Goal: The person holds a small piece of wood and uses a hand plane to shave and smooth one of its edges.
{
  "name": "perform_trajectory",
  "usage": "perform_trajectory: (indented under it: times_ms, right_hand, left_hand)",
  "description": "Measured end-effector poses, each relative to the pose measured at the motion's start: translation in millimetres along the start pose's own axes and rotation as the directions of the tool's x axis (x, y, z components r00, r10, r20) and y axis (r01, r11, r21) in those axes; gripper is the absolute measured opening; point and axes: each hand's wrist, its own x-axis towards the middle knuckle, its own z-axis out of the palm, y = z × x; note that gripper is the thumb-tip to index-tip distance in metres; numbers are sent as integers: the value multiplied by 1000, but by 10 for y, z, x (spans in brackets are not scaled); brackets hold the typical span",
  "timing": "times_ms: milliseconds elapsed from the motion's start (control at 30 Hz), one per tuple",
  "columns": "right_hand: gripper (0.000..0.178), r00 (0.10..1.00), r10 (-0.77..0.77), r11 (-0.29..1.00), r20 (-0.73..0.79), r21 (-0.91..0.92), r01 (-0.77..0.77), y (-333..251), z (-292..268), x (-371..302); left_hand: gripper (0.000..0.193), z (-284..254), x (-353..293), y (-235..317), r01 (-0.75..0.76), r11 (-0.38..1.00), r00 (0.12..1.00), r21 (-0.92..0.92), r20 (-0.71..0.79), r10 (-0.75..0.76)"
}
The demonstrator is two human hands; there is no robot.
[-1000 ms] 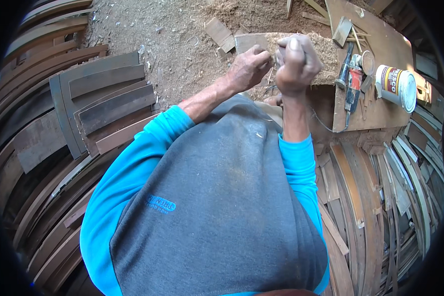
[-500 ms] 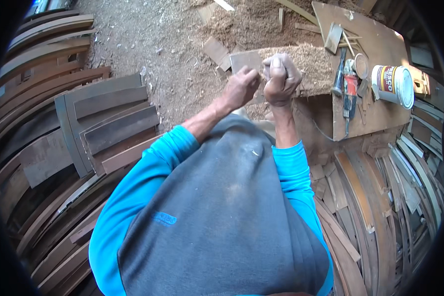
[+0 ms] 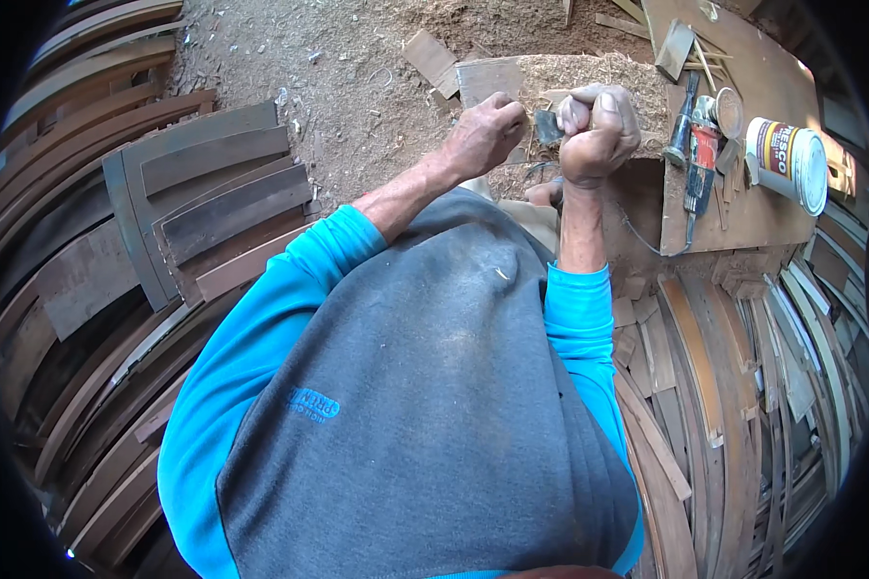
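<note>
Sleeves of bright turquoise cloth point(image 3: 579, 314), joined to a dark grey top point(image 3: 425, 415), are leading up to the wrists of one person. The right hand point(image 3: 601, 135) is gripping narrowly, fingers folded, and a small, dark, squarish piece point(image 3: 548, 127) is showing at the left side of that grip, apparently held by the fingers. The left hand point(image 3: 488, 133) is curling into a loose fist just left of the dark piece; whether anything is sitting inside it, I cannot tell. A pale, pointed wooden sliver point(image 3: 554, 95) is showing just beyond the dark piece, beside the right knuckles. Beyond both grips, a flat grey-brown board point(image 3: 489, 79) is lying with sawdust around it. Right of the right grip, a tan wooden panel point(image 3: 768, 72) is supporting a red-and-black power tool point(image 3: 703, 159) and, farther right, a white tub with a coloured label point(image 3: 777, 159), which is lying on its side. Well left of the left grip, long curved brown wooden slats point(image 3: 116, 111) are lying in stacks, and more curved strips point(image 3: 690, 362) are filling the space nearer the body, below the right grip.
</note>
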Motion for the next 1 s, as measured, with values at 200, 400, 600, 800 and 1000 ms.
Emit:
perform_trajectory:
  times_ms: [200,400,600,800,1000]
  right_hand:
    - [31,992,-114,983,47,-139,119,-245,107,-2]
    - [33,982,-158,929,107,-322,185,-60,87,116]
    - [32,969,-223,905,106,-348,246,15,47,-12]
    - [31,968,-201,963,150,-151,224,-142,125,95]
    - [28,951,-295,855,90,-419,305,652,-197,-184]
  left_hand:
    - [11,-176,132,258,-43,997,998,-59,-43,40]
    - [10,13,113,-12,17,1000,1000,-8,-23,-17]
    - [10,57,8,-44,-5,998,1000,-56,-12,4]
    - [12,-133,200,167,-32,999,998,3,-56,32]
    - [10,59,160,5,-190,982,975,-15,-119,187]
